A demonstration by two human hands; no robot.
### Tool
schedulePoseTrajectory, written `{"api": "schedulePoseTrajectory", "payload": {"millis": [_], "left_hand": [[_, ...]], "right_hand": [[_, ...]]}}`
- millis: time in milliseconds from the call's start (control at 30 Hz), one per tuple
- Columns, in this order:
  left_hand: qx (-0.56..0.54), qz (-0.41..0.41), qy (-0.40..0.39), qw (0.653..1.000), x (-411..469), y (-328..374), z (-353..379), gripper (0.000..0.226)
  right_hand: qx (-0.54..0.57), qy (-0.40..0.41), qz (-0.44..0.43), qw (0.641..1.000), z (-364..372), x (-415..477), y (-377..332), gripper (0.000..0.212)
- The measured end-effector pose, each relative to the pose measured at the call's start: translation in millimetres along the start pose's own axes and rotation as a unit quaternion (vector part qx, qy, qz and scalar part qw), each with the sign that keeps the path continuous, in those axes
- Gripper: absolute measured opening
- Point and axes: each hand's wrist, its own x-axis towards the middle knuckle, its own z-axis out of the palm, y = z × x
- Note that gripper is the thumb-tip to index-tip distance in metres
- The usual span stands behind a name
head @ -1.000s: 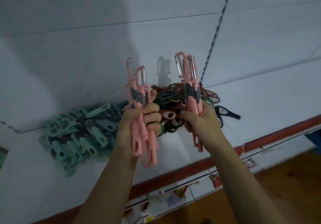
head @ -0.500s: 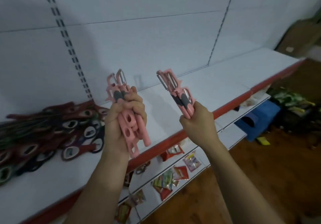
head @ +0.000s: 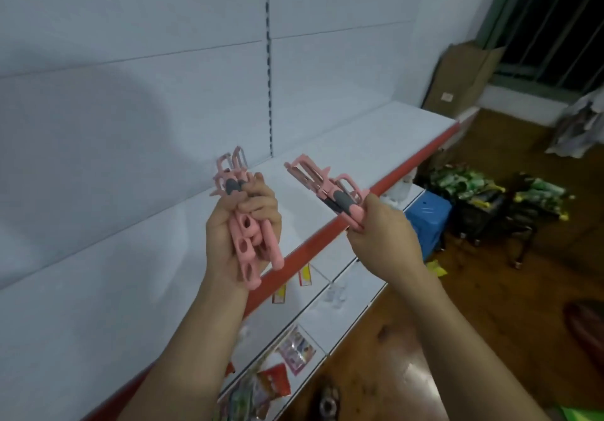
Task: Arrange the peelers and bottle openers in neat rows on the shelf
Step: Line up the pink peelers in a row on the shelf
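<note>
My left hand (head: pixel 240 227) grips a bundle of several pink peelers (head: pixel 248 247) with grey grips, heads pointing up and handles hanging below my fist. My right hand (head: pixel 380 240) grips a second bundle of pink peelers (head: pixel 327 185), heads tilted up to the left. Both bundles hover above the white shelf (head: pixel 343 146) with its red front edge (head: pixel 327 234). No bottle openers or other peelers show in the head view.
A lower shelf (head: pixel 353 286) carries small packets. A blue stool (head: pixel 426 214) stands on the brown floor, with bagged goods (head: pixel 470 185) and a cardboard box (head: pixel 464 77) beyond. A slotted upright (head: pixel 268 61) divides the white back panel.
The view has swung to the right; the heaps of green peelers and dark bottle openers have left the frame. Both hands still hold their pink bundles, now over a bare stretch of shelf.
</note>
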Motion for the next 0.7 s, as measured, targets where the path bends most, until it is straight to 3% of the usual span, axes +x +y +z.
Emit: {"api": "schedulePoseTrajectory", "payload": {"millis": [100,200,267,333,367,400,500,533,567,633,700], "left_hand": [[0.032,-0.012,0.028,0.999,78.0,-12.1,-13.1,0.032],[0.167,-0.006,0.152,0.974,161.0,-21.0,-13.4,0.016],[0.268,0.007,0.234,0.935,213.8,-23.2,-15.5,0.006],[0.413,0.02,0.288,0.864,256.2,-21.0,-23.8,0.005],[0.519,0.031,0.304,0.798,274.9,-16.3,-29.7,0.011],[0.634,0.04,0.31,0.708,291.9,-10.7,-36.7,0.02],[0.895,0.005,0.279,0.349,334.9,12.6,-59.8,0.036],[0.931,-0.022,0.269,0.245,347.3,21.7,-67.7,0.036],[0.947,-0.043,0.271,0.165,357.9,30.9,-75.4,0.036],[0.951,-0.068,0.293,0.077,373.8,48.9,-88.2,0.041],[0.949,-0.075,0.3,0.062,384.1,65.7,-96.9,0.057]], "right_hand": [[-0.011,0.004,0.035,0.999,-8.8,48.4,56.6,0.018],[-0.026,0.0,0.059,0.998,-20.9,98.5,109.8,0.019],[-0.034,0.002,0.064,0.997,-29.2,131.6,140.4,0.02],[-0.01,0.007,0.077,0.997,-35.3,162.9,165.0,0.018],[0.007,0.013,0.083,0.996,-35.8,178.0,174.8,0.017],[0.016,0.014,0.083,0.996,-34.9,193.6,182.5,0.015],[0.029,-0.016,0.063,0.997,-19.9,243.1,195.8,0.013],[0.039,-0.03,0.056,0.997,-13.3,259.4,198.4,0.013],[0.048,-0.046,0.044,0.997,-5.2,275.5,201.6,0.013],[0.063,-0.074,0.015,0.995,10.7,305.2,207.1,0.012],[0.079,-0.1,-0.018,0.992,25.0,332.4,213.7,0.011]]}}
